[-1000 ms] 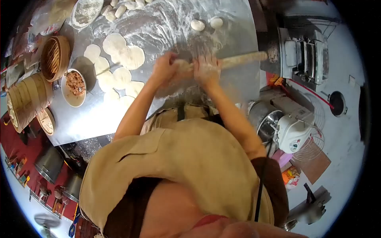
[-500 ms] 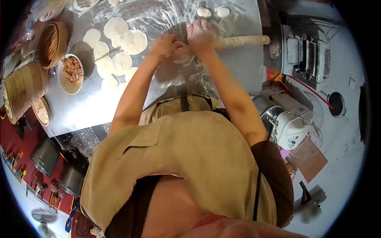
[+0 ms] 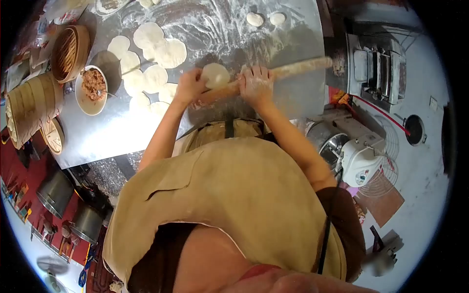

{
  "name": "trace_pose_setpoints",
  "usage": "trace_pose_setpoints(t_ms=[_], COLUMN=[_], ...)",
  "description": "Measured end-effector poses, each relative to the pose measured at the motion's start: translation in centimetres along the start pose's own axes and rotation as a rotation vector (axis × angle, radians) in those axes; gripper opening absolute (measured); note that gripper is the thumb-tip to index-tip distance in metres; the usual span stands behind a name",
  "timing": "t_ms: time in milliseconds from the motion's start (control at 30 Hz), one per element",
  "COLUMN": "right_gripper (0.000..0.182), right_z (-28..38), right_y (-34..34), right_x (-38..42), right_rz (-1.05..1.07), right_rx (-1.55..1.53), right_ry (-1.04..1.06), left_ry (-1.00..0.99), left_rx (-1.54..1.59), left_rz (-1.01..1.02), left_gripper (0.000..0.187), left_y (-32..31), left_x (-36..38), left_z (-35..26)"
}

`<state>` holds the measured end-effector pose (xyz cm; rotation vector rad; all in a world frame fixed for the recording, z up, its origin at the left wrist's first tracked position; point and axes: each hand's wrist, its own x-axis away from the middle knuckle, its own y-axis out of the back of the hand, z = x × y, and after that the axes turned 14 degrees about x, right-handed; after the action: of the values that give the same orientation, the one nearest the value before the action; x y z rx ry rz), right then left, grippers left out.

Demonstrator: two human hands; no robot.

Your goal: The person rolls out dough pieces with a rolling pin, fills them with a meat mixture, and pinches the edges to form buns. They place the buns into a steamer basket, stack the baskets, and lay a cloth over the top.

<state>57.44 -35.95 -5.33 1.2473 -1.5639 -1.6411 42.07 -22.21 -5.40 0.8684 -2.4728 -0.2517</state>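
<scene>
Rolling pin pulled back w/ right hand; dough disc touching left fingers.

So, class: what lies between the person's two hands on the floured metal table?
In the head view, a round white dough disc lies between left hand and right hand, against the wooden rolling pin.

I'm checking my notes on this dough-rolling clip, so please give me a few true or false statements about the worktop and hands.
1. The right hand rests on the rolling pin. True.
2. The left hand touches a round dough piece. True.
3. The bowl of filling lies to the right of the rolling pin. False: it stands at the left, near the bamboo steamers.
4. Rolled wrappers lie on the floured table. True.
5. No dough balls remain. False: two small dough balls lie at the table's far side.
</scene>
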Motion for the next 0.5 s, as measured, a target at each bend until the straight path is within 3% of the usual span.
trace_pose_setpoints(t_ms=[67, 133, 233, 267, 300, 367, 433, 467, 500], right_gripper=[0.024, 0.027, 0.029, 0.03, 0.03, 0.031, 0.028, 0.027, 0.027], right_z=[0.1, 0.1, 0.9, 0.4, 0.3, 0.1, 1.0, 1.3, 1.3], right_y=[-2.0, -5.6, 0.1, -1.4, -1.4, -1.1, -2.7, -3.2, -2.5], right_x=[0.1, -5.7, -5.3, -2.2, 0.1, 3.0, -2.0, -4.3, -4.7], right_rz=[0.014, -0.144, 0.007, 0.187, 0.19, -0.036, -0.038, -0.07, -0.076], right_rx=[0.014, 0.113, -0.022, -0.093, -0.096, -0.021, 0.09, 0.155, 0.154], right_ry=[0.008, 0.144, 0.088, -0.016, -0.015, 0.032, -0.002, 0.018, 0.022], left_ry=[-0.083, -0.086, -0.126, -0.019, 0.094, 0.136, 0.042, -0.111, -0.112], left_rx=[-0.108, -0.166, -0.192, -0.037, 0.121, 0.304, -0.107, -0.249, -0.249], left_rz=[0.069, 0.068, 0.052, -0.019, -0.087, -0.053, 0.029, -0.018, -0.024], left_gripper=[0.028, 0.027, 0.026, 0.026, 0.027, 0.029, 0.029, 0.028, 0.028], left_y=[-0.6, -0.2, 1.3, 1.6, 1.5, 0.7, 0.1, -0.5, -0.1], left_x=[0.1, -3.0, -3.6, -1.9, -0.3, 0.3, -0.2, -2.1, -2.7], left_z=[-0.4, -1.0, -0.4, 0.6, 2.0, 3.1, 0.0, 0.7, 0.7])
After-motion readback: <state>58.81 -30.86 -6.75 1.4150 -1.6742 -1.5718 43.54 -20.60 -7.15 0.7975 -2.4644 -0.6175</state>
